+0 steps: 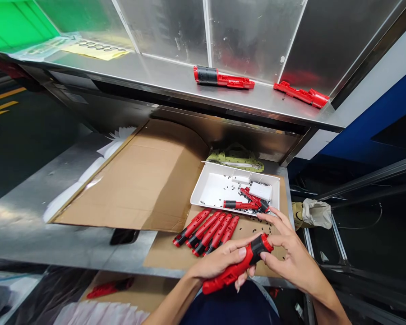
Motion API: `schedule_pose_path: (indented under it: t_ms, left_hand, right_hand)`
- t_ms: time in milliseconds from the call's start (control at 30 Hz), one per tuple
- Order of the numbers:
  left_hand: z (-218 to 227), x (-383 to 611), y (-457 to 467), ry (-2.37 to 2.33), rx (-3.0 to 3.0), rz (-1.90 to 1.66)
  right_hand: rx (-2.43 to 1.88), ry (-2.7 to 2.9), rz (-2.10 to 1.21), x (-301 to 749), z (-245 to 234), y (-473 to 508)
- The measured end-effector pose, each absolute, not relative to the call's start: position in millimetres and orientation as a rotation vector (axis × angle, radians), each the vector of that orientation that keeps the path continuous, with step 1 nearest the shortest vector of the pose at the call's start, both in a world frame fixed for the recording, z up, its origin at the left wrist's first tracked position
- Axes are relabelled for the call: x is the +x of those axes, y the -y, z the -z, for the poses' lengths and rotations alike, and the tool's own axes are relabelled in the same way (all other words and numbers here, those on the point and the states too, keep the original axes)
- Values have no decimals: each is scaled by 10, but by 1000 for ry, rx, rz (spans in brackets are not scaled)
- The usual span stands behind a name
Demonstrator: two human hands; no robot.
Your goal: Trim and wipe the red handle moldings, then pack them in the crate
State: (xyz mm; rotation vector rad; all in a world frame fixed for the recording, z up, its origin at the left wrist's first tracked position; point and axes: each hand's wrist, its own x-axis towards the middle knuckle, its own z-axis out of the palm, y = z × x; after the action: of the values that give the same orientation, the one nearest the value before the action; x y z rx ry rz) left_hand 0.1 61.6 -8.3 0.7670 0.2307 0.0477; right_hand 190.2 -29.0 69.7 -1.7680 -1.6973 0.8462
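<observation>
Two red parts (241,205), black bits (216,194), white foam block (260,191) in the white tray (198,180); my left hand (219,262) and right hand (291,255) pinch a red-black handle (238,267) between curled fingers (238,253).

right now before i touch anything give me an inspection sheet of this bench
surface: steel bench, partly covered by a cardboard sheet
job's things: red plastic handle with black grip; row of red handles beside a white tray of loose black bits
clutter: two red parts on the steel shelf; green mat behind the tray
hands: left hand around the handle, right hand at the grip
cables: thin dark line at right, too dim to tell
surroundings: paper bag, yellow floor marking
</observation>
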Motion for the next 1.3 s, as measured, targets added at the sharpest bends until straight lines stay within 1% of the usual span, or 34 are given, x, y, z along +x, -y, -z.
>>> schedule_pose_path:
  t_ms: [200,300,367,500,567,800,1067,1300]
  left_hand:
    - [95,22,-600,-239,760,-31]
    - [86,40,-583,-261,760,-30]
    - [67,54,-567,-297,756,-46]
    - [38,81,-528,-332,707,-109]
    - [56,85,-510,-301,683,-102]
    - [217,27,-491,-172,505,-119]
    - [168,57,-502,-74,498,-78]
    - [150,64,-508,-33,502,-53]
  right_hand:
    - [-1729,1698,-924,1987,-710,297]
    - [-1738,1723,-880,1966,-718,312]
    - [-1777,1718,-771,1908,-698,327]
    - [-1885,1621,-392,1778,-657,382]
    - [-1897,1611,-321,1779,-678,429]
    - [-1854,1490,-497,2010,-799,563]
    - [-1682,1425,-788,1838,-700,396]
    - [-1652,1372,-816,1787,-699,386]
